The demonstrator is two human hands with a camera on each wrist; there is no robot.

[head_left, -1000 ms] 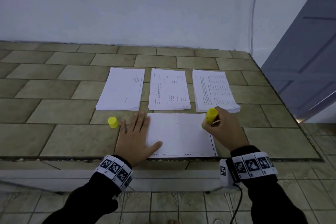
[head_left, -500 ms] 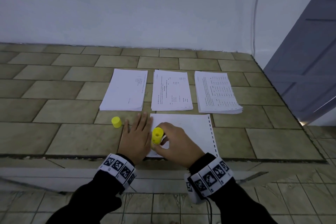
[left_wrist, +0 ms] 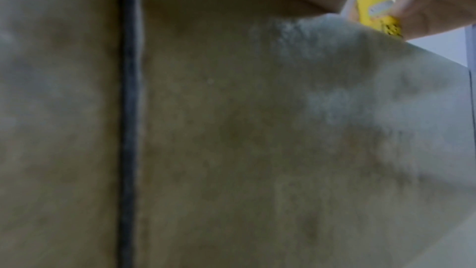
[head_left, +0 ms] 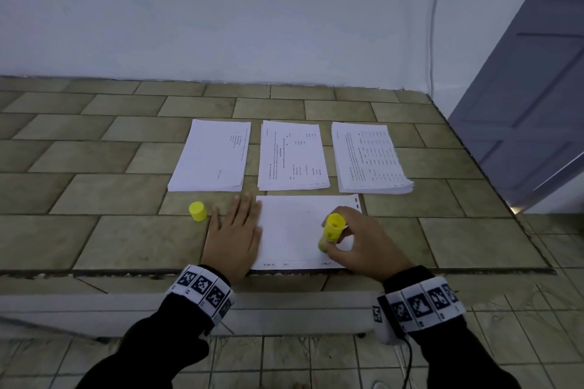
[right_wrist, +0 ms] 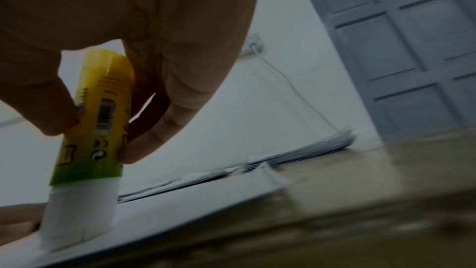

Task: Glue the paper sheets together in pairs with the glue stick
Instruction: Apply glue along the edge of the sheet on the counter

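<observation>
Tiled ledge [head_left: 94,237] with three paper stacks [head_left: 292,156], sheet [head_left: 290,230], yellow cap [head_left: 197,211].

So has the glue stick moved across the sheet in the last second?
Yes. The glue stick went from the sheet's far right corner to its near left by the left hand, and is now back right of centre.

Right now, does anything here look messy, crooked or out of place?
Nothing stands out. The yellow cap stands apart on the tiled counter, simply because the right hand is using the glue stick on the sheet.
</observation>
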